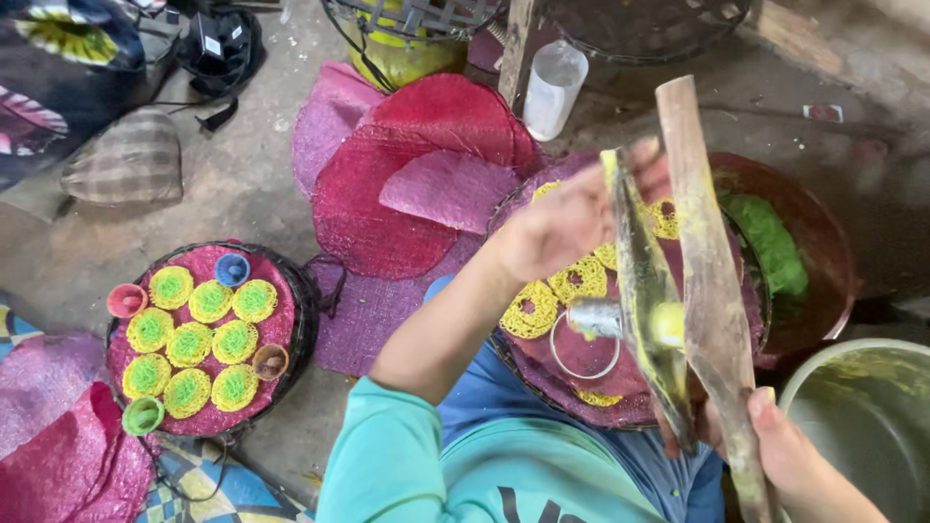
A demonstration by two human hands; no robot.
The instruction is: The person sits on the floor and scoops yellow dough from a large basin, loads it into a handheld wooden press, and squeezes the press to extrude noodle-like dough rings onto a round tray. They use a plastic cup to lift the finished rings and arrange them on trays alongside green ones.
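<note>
Both hands (552,228) grip a yellow-smeared wooden press (712,291).

Eight noodle nests (190,344) and four small cups (232,269) fill the left tray (291,281).

Single head-worn camera, looking steeply down from close above the person's lap; floor (242,194) fills the far and left field. No second view to compare.
</note>
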